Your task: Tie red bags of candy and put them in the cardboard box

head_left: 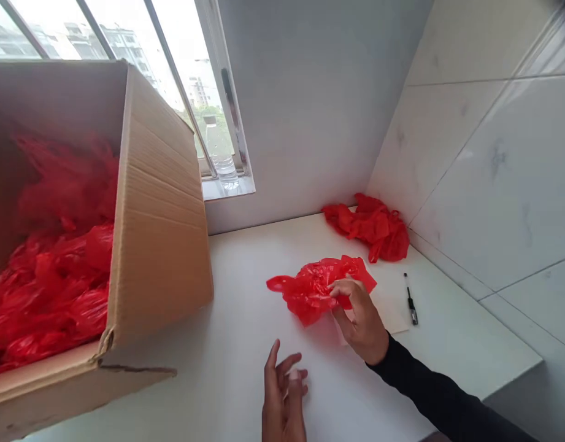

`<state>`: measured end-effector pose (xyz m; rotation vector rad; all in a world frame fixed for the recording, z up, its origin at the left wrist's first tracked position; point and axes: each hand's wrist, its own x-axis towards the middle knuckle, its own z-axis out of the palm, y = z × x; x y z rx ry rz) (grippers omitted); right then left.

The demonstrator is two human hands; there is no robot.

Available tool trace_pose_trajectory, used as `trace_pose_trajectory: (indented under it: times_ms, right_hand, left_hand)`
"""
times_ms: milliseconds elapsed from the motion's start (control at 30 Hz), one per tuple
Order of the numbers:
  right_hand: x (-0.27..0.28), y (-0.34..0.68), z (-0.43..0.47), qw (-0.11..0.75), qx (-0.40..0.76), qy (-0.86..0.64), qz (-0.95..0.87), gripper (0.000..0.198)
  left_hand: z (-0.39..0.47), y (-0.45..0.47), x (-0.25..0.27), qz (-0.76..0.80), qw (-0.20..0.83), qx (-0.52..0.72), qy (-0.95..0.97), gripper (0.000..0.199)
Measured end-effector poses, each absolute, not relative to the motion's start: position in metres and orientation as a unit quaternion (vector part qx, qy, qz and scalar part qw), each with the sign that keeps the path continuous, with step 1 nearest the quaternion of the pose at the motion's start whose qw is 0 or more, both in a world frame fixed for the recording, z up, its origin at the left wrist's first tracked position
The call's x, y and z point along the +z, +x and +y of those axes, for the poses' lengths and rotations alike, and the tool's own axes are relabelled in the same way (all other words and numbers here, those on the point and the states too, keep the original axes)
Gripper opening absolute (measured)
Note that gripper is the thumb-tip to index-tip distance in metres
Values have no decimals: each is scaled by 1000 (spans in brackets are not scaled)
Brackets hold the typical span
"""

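A crumpled red plastic bag [316, 285] is over the right part of the white table [236, 344], between its back edge and the person's hands. Its long axis goes from side to side, roughly along the back edge; a narrow, loop-like end points left, to the cardboard box [162, 233], and the wider, folded part is toward the right.

The right hand [360, 319] holds the near side of this bag, with thumb and index finger brought close together in a narrow pinch. The left hand [284, 393] is half open in front of it, its fingers spread and a little curved, and it touches nothing.

A second red bundle [369, 227] lies in the back right corner of the table. A pen [410, 301] lies near the right edge, and just beside it a pale sheet [392, 307], partly covered by the right hand and the bag.

One cannot tell how much of the held bag rests on the table. The box is cut off at the left; the red bags [56, 288] inside are partly blurred. The left wrist falls outside the view.
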<state>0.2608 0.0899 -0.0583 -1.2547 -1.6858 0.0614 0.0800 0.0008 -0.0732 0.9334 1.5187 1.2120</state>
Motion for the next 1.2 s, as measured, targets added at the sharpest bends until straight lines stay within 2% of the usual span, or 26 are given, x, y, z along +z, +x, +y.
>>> trace_pose_trajectory:
  times_ms: [167,233,300,367,433,600,700,767,967,1033,1100,1167,1200]
  right_hand:
    - [-90,233,3,421,142,-485,-753,24]
    - [-87,233,-14,389,173,-476,-770,29]
    - [-76,239,-18,389,193,-475,-765,36]
    - [-63,248,-13,412,190,-487,-746,36]
    - [-53,254,1,416,160,-513,-734,30]
    - [-56,247,36,283,111,-525,-795,41]
    - [-66,247,43,230,136,-516,-814,21]
    - [-68,259,43,227,150,-517,-812,16]
    - [-42,296,40,255,189,-561,-765,11]
    - [-35,284,40,278,207,-536,-770,12]
    - [-38,261,41,289,212,-484,-798,22]
    - [-49,238,44,280,202,-442,-828,38]
    - [-57,229,46,273,198,-434,-836,37]
  left_hand:
    - [-13,62,-70,659,271,477,515,41]
    - [-14,50,-64,659,185,486,543,36]
    - [-9,37,-58,643,143,528,536,36]
    - [2,24,-53,625,149,576,505,38]
    - [15,13,-49,633,167,564,503,39]
    - [38,4,-49,567,182,318,738,42]
    - [38,6,-57,525,215,248,785,23]
    - [32,0,-62,545,220,252,769,15]
    - [12,-28,-57,642,188,310,675,26]
    - [12,-24,-51,620,176,299,704,36]
    - [16,-15,-48,569,152,262,765,41]
    - [21,-8,-49,535,122,231,804,35]
    - [23,-7,-50,532,109,224,810,29]
